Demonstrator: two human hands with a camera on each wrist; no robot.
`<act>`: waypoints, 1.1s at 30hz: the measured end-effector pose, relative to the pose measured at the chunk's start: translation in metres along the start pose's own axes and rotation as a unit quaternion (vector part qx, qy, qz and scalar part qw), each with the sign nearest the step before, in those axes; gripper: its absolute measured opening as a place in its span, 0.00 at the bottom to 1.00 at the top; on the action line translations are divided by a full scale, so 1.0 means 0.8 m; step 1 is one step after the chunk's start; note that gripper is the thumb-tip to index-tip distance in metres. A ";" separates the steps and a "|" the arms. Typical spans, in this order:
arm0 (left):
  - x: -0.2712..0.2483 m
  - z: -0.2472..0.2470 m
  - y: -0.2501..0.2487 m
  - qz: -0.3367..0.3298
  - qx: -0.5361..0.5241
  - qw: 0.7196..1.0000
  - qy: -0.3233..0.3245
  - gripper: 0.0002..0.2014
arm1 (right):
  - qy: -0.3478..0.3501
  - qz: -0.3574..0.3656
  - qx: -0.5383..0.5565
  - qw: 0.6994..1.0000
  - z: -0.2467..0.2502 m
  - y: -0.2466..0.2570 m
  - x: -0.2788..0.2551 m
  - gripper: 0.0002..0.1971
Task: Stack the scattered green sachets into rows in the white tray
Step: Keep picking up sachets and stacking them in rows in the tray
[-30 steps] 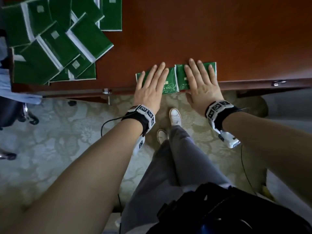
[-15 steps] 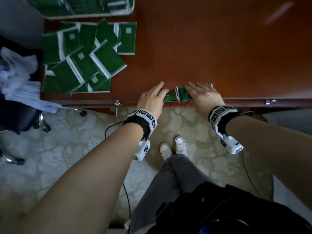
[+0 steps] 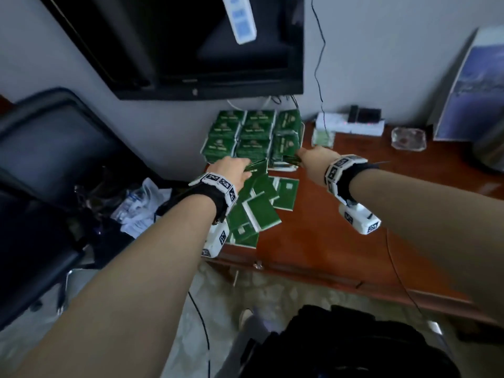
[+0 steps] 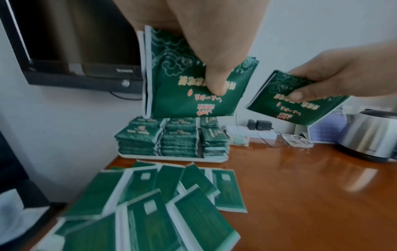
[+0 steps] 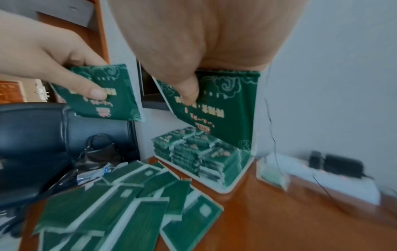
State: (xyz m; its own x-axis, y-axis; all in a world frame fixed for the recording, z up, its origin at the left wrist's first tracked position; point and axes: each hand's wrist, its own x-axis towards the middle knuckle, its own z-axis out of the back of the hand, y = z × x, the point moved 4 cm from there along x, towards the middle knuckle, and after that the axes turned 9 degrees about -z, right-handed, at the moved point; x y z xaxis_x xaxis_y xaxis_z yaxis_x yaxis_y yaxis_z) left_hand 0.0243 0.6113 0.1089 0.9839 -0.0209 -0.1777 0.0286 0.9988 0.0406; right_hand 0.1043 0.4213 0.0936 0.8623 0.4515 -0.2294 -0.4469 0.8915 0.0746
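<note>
Two sachet bundles in the air, one per hand, both over the desk (image 3: 354, 236) near its back-left corner. Left hand (image 3: 231, 170) pinches a small stack (image 4: 189, 88), thumb on the printed face, other fingers behind; white edges at the side suggest more than one sachet. Right hand (image 3: 313, 156) pinches its own sachet (image 5: 217, 108) the same way, thumb on front. Can't tell if the right one is a single or a pair.

White tray (image 4: 171, 157) sits at the back-left corner against the wall, already carrying sachet stacks (image 3: 253, 137) in rows, 3 across. Scattered pile (image 3: 259, 208) lies face-down along the left edge, just in front of the tray, overlapping each other.

Handling, my read: thin foil/paper packs, v. light, flat, a bit floppy, glossy so probably slippery against each other. Not fragile. Stacks in the tray are tall w/ ragged sides, so likely to slide if knocked. Best hold is probably thumb on the face, fingers behind, about mid-pack as now; a corner pinch would let a bundle fan out. Loose ones overlap, so lift by a free edge from the top of the pile.

Kettle (image 4: 369, 135) and glass ashtray (image 3: 408, 138) at the back-right are well apart.
</note>
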 end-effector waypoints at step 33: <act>0.210 -0.058 0.264 -0.160 0.047 0.986 -0.015 0.26 | 0.031 -0.077 -0.048 0.995 -0.009 0.167 0.243 0.24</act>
State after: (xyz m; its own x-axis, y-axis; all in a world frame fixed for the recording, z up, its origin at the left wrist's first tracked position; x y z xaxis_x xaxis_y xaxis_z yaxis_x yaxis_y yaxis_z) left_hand 0.1877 0.8206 0.0423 0.9265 -0.3376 -0.1664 0.3536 0.9322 0.0776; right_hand 0.2105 0.6277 0.0519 0.9072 0.3036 -0.2911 -0.3338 0.9408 -0.0590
